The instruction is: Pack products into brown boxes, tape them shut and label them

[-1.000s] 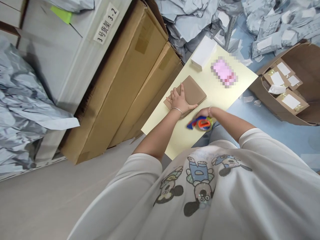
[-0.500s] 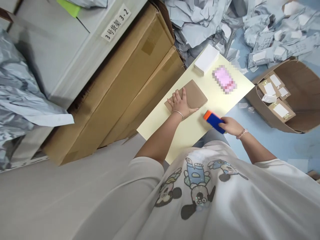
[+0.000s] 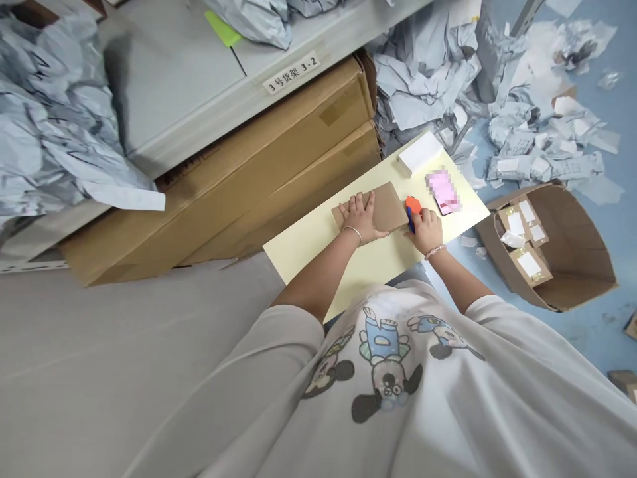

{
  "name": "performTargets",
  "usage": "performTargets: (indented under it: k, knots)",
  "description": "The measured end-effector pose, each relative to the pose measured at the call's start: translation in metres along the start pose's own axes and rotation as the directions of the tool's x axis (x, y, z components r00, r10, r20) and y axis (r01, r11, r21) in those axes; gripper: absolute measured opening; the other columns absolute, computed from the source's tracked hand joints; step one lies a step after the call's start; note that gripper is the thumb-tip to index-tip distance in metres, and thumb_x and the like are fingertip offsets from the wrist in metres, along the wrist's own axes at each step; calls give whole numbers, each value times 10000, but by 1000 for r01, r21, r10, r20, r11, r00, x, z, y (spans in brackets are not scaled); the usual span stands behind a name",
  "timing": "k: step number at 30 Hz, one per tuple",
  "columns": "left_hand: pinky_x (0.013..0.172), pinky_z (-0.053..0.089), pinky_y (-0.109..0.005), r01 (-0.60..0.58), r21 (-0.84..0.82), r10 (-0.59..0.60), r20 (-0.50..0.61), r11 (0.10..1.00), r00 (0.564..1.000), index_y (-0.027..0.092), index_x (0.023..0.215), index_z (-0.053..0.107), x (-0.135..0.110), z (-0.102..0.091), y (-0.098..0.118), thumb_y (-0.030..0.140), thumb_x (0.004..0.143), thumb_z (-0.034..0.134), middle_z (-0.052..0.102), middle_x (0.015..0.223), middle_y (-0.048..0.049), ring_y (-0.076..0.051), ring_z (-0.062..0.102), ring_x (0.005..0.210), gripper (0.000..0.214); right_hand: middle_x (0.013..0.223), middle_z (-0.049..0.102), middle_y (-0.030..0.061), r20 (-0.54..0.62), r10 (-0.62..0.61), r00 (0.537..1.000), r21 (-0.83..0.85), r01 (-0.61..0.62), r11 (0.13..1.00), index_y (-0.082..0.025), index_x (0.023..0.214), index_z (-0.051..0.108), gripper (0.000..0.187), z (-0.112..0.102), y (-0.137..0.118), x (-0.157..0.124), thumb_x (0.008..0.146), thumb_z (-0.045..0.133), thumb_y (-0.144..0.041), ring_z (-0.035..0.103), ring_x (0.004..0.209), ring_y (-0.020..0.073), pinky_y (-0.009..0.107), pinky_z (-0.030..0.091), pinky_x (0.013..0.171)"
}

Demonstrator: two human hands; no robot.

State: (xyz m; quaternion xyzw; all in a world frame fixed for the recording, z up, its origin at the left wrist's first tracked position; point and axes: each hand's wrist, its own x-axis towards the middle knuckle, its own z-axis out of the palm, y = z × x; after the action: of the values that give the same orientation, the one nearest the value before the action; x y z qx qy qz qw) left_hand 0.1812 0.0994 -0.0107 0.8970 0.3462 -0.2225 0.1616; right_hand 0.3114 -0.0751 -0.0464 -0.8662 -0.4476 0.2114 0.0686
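Observation:
A flat brown cardboard parcel [image 3: 385, 207] lies on the pale yellow table [image 3: 308, 242]. My left hand [image 3: 362, 216] rests flat on its near end, fingers spread, holding it down. Right beside the parcel's right edge, my right hand [image 3: 426, 230] is closed round a blue and orange tape dispenser [image 3: 411, 206], whose orange tip touches the parcel's side.
A white box [image 3: 419, 152] and a pink item [image 3: 442, 191] lie at the table's far end. Large cardboard cartons [image 3: 239, 179] stand under a grey shelf on the left. An open carton [image 3: 552, 249] with labelled packets sits on the blue floor at right, among grey mailer bags [image 3: 537, 153].
My right hand lifted the tape dispenser from the table's near edge, swung out to the right, then brought it to the parcel's right side. The left hand stayed on the parcel. The view pulled back.

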Motion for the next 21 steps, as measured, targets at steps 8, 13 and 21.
performTargets:
  k: [8,13,21]
  knots:
    - [1199,-39,-695,118,-76,-118,3,990,993,172,1669,12,-21,15,1,709,625,795,8,1715,-250,-494,7,1564,1411,1600,394,186,53,-249,967,-86,253,964,-120,1107,767,341,13,3,37,936,612,-371,163,1534,403,551,97,1242]
    - [1237,-40,-630,80,-172,-87,-33,982,996,189,1667,109,-41,22,-10,689,649,808,10,1729,-204,-432,-15,1586,1333,1565,440,207,144,-352,925,-110,369,923,-107,1172,725,333,-1,6,29,932,603,-303,243,1507,391,565,156,1237]
    - [1229,305,-416,479,-823,-804,47,305,593,46,1593,228,-82,71,-21,499,932,624,236,1672,-272,-296,241,1570,894,1126,685,269,267,-21,964,-114,53,992,-46,1255,600,404,-10,16,1,1012,467,-339,670,1071,352,418,504,901]
